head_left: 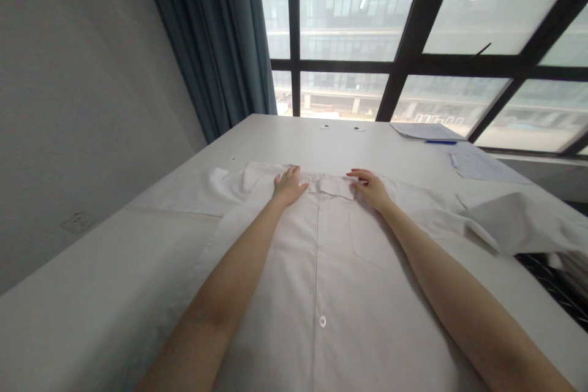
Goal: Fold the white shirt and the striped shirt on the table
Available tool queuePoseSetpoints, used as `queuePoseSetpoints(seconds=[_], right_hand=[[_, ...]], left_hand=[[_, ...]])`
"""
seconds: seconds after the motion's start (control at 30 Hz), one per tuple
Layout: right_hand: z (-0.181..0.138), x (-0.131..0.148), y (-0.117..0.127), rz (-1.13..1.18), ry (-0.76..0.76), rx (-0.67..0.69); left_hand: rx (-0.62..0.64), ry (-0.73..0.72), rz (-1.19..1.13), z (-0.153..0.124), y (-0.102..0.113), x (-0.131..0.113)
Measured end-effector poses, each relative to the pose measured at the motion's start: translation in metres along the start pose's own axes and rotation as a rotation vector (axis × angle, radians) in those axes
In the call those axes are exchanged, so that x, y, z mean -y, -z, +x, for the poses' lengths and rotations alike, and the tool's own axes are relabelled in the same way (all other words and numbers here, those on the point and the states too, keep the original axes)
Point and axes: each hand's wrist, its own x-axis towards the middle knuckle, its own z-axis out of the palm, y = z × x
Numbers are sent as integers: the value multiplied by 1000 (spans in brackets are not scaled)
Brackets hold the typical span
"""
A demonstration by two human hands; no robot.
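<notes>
A white shirt (294,257) lies spread front side up, with its placket down the middle, a chest pocket and one button showing. Both arms reach forward to its collar (337,185) at the far end. My left hand (289,186) rests flat on the left side of the collar, fingers stretched forward and thumb out. On the other side, my right hand (369,188) touches the right part of the collar, its fingers extended to the left and apart from the thumb. The sleeves lie out to either side, the right one bunched near the table edge.
The shirt covers much of a white table (294,139). Papers (427,130) and a blue pen (441,142) lie at the back right, with another sheet (487,165) beside them. Two cable holes sit near the back edge. A blue curtain (220,30) and windows stand behind.
</notes>
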Motion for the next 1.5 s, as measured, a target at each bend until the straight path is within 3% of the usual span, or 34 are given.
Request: queuePoseSetpoints(seconds=[0.4, 0.63, 0.77, 0.83, 0.93, 1.07, 1.17, 1.5], right_hand=[[-4, 4, -7, -26, 49, 30], [-3, 4, -11, -170, 55, 18], [-6, 11, -6, -275, 63, -7], [-8, 17, -2, -316, 73, -24], [-10, 26, -1, -355, 159, 13], [-7, 28, -9, -332, 257, 146], [-4, 22, -14, -308, 245, 183], [-12, 24, -13, -430, 126, 235]], left_hand=[[40, -25, 12, 0, 0, 2], [51, -20, 30, 3, 2, 3], [-9, -13, 53, -5, 4, -3], [-97, -60, 82, -11, 5, -8], [-186, -288, 103, -15, 7, -15], [12, -576, -25, -12, 6, -20], [95, -577, -93, -8, 3, -18], [179, -598, -12, -11, 6, -15]])
